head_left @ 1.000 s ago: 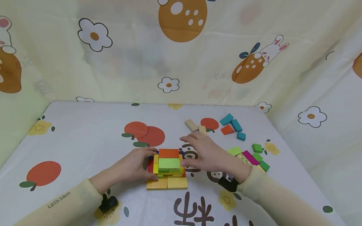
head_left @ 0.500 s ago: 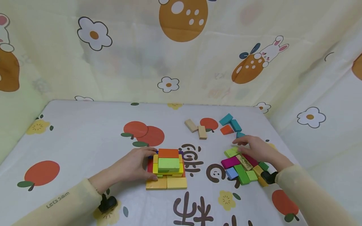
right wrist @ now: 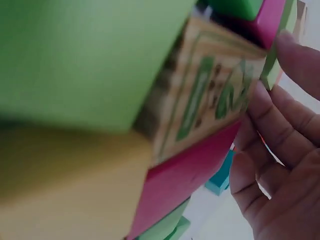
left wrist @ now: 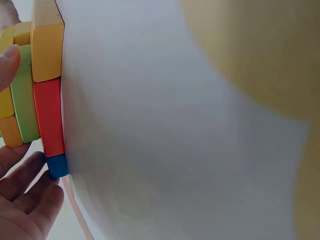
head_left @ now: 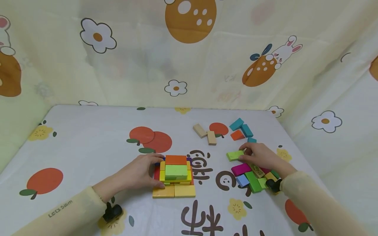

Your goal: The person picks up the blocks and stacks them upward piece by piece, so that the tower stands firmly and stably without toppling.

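A layered stack of coloured blocks [head_left: 176,170] stands at the middle of the table, an orange block [head_left: 176,160] and a light green one on top. My left hand [head_left: 138,173] holds the stack's left side; in the left wrist view its thumb and fingers [left wrist: 30,195] lie against the stack's blocks [left wrist: 49,115]. On the right, my right hand [head_left: 263,157] pinches a light green block [head_left: 234,155] between thumb and fingers, above the other blocks. In the right wrist view the hand [right wrist: 285,165] holds the green block [right wrist: 272,65] beside a printed wooden block [right wrist: 210,90].
Beneath and in front of the right hand lies a pile with magenta [head_left: 240,169], blue [head_left: 242,181] and green [head_left: 253,182] blocks. Farther back are two plain wooden blocks [head_left: 199,130], several teal blocks [head_left: 236,124] and an orange one [head_left: 237,135]. A patterned curtain [head_left: 133,65] hangs behind.
My right hand has left the stack's right side, reached the pile on the right and taken hold of the light green block, which has shifted left and turned slightly. The left hand has stayed put.
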A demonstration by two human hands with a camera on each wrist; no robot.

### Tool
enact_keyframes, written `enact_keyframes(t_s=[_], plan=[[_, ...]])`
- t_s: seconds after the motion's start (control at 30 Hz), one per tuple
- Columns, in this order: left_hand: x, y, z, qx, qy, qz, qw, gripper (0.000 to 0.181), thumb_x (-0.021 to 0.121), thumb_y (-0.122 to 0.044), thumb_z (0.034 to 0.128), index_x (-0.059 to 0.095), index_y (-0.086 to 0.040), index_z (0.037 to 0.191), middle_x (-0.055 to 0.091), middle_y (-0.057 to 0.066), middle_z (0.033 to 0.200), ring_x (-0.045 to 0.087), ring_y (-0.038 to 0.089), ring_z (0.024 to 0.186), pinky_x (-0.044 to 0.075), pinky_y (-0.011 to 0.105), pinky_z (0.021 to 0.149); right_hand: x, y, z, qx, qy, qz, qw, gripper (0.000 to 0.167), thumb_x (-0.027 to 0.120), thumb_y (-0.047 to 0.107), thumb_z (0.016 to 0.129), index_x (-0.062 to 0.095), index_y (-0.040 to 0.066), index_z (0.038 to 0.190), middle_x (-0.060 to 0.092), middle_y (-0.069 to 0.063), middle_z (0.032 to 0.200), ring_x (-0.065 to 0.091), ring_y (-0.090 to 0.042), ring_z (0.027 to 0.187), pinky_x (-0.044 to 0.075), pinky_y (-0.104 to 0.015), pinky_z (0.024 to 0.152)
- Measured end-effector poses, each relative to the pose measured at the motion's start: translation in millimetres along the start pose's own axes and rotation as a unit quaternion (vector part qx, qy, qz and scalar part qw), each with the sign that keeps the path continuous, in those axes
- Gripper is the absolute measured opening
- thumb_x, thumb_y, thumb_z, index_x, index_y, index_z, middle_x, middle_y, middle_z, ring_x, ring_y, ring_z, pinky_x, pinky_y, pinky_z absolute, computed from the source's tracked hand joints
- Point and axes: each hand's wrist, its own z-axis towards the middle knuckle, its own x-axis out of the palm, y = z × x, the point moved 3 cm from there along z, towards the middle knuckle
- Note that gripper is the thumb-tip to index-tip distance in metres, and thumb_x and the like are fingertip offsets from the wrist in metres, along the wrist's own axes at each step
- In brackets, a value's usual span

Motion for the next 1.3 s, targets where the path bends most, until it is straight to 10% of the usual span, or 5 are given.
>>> enact_keyframes(t_s=[0.33,0.6,0.83,1.3], plan=[[-0.6,-0.2,-0.4,0.000,0.000,0.006,1.0000,0.080,0.091,-0.040,0.0744,0.062,0.002,0.136,0.057,0.009,0.149,0.047,0.037,0.143,0.042,0.056,0.116,2.4,18.3,2.4,-0.019,0.013,0.015,0.9996,0.039,0.079,0.029,0.090,0.072,0.005,0.121,0.071,0.003,0.094,0.060,-0.015,0.091,0.055,-0.031,0.081],[-0.7,0.4,-0.4,0.007,-0.005,0.007,0.9999,0.080,0.091,-0.040,0.0746,0.062,0.002,0.136,0.058,0.010,0.148,0.048,0.037,0.141,0.043,0.055,0.115,-4.9,96.7,-1.6,-0.107,-0.058,-0.003,0.9926,0.032,0.081,0.025,0.088,0.075,0.007,0.114,0.072,0.002,0.093,0.063,-0.021,0.091,0.055,-0.034,0.078],[-0.3,1.6,0.2,0.015,-0.009,0.007,0.9998,0.077,0.091,-0.038,0.0752,0.063,0.003,0.135,0.059,0.011,0.146,0.050,0.036,0.140,0.043,0.054,0.115,-0.6,164.5,2.1,-0.183,-0.041,-0.012,0.9821,0.031,0.082,0.025,0.088,0.075,0.008,0.114,0.074,0.002,0.095,0.065,-0.019,0.091,0.057,-0.027,0.074],[-0.1,2.2,1.0,0.011,-0.004,0.009,0.9999,0.077,0.091,-0.038,0.0752,0.063,0.003,0.134,0.060,0.012,0.146,0.050,0.036,0.140,0.043,0.053,0.116,6.1,205.3,11.3,-0.209,0.004,-0.036,0.9773,0.033,0.082,0.032,0.088,0.077,0.012,0.114,0.073,0.006,0.090,0.065,-0.014,0.084,0.052,-0.019,0.065]])
